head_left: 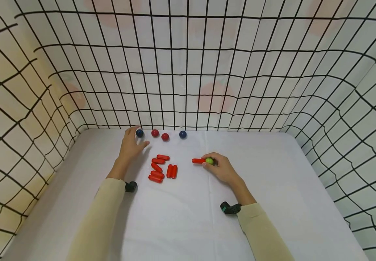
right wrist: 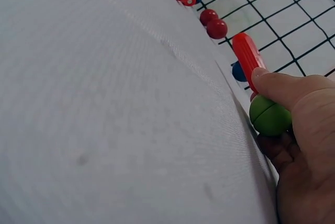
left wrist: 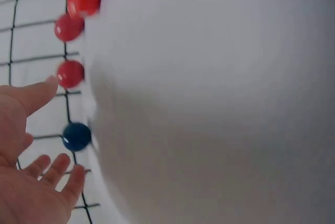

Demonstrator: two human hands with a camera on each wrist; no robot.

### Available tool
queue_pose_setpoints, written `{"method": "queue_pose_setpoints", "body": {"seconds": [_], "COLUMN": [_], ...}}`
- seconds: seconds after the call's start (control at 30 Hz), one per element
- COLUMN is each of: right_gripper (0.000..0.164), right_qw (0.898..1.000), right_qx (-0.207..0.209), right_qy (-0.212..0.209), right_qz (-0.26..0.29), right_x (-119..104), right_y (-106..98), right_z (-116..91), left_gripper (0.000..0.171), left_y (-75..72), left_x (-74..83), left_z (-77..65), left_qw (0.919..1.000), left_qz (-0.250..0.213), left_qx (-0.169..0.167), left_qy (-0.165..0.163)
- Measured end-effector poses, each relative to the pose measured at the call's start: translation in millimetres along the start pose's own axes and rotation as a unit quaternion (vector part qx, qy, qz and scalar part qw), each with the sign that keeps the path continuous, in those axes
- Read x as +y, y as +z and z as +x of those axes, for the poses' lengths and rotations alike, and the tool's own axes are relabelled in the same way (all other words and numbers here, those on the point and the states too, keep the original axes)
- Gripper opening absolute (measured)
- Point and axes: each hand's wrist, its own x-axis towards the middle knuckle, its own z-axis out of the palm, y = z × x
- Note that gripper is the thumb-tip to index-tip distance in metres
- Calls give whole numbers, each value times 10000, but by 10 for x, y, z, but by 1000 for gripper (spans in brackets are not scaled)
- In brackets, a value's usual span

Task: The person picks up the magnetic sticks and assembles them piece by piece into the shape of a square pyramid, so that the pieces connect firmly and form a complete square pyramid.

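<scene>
My left hand (head_left: 130, 148) reaches around a dark blue ball (head_left: 139, 133) at the table's far edge, fingers and thumb spread. In the left wrist view a gap shows between the thumb and this blue ball (left wrist: 77, 136); whether a fingertip touches it I cannot tell. Farther right, my right hand (head_left: 223, 169) holds a green ball (head_left: 209, 161) between thumb and fingers. A red stick (head_left: 198, 161) points left from that ball, and the thumb presses on its near end in the right wrist view. How stick and green ball (right wrist: 269, 116) are joined is hidden.
Two red balls (head_left: 155, 133) and another blue ball (head_left: 183, 134) line the far edge. Several red sticks (head_left: 158, 161) lie mid-table between the hands, with two side by side (head_left: 172, 171). A black wire grid (head_left: 188, 74) rises behind and along both sides of the white-covered table (head_left: 175, 224).
</scene>
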Motion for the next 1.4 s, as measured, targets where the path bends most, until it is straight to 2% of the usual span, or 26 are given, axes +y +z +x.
{"method": "queue_pose_setpoints", "body": {"seconds": [0.1, 0.3, 0.4, 0.53, 0.63, 0.77, 0.9, 1.07, 1.23, 1.4], "right_gripper": [26, 27, 26, 26, 25, 25, 25, 26, 27, 26], "right_qw": [10000, 9999, 9999, 9999, 9999, 9999, 9999, 9999, 9999, 9999], "right_qx": [15, 12, -14, -59, -49, -8, -20, -38, -21, -34], "right_qy": [-45, -64, -26, 21, 23, 23, 73, 62, -5, 23], "right_qz": [-29, -87, -119, -131, -138, -147, -139, -145, -152, -148], "right_x": [-16, -15, -1, 7, 11, 18, 11, -16, -48, -32], "right_y": [-2, 9, 22, 30, 30, 30, 22, 13, 2, 16], "right_z": [2, -1, -10, -21, -22, -13, -3, -5, -8, -10], "left_gripper": [82, 73, 70, 62, 49, 37, 38, 39, 37, 33], "left_y": [-20, -22, -6, 17, 27, 30, 37, 42, 48, 91], "left_x": [-80, -127, -141, -170, -186, -195, -180, -104, 24, 188], "left_z": [56, 109, 113, 98, 78, 38, -30, -145, -258, -375], "left_qw": [9995, 9951, 9936, 9950, 9960, 9971, 9976, 9977, 9986, 9969], "left_qz": [140, 596, 670, 494, 358, 272, 68, -182, -320, -542], "left_qx": [-234, -745, -852, -725, -610, -540, -559, -544, -414, -555], "left_qy": [-149, -254, -310, -468, -548, -465, -407, -368, -112, 156]}}
